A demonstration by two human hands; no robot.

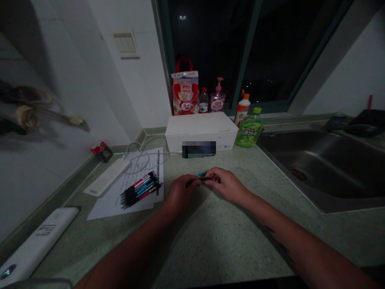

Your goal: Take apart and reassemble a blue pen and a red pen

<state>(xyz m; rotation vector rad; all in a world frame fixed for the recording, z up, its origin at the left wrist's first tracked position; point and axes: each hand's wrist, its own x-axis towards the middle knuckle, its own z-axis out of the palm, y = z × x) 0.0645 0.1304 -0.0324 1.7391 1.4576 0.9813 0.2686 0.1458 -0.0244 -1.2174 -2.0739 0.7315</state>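
Both of my hands meet over the green speckled counter [216, 237], holding one pen [201, 179] between them. My left hand [179, 192] pinches the dark end of the pen. My right hand [226, 185] grips the other end, where a blue tip sticks out above the fingers. Left of my hands, several red and blue pens [140, 189] lie in a bundle on a sheet of paper [120, 200].
A white box [201, 129] stands behind my hands, with a red bag [185, 94] and bottles [249, 127] near the dark window. A steel sink [325, 168] is at the right. A white power bank [107, 176] with cable and a white remote-like device [36, 243] lie at the left.
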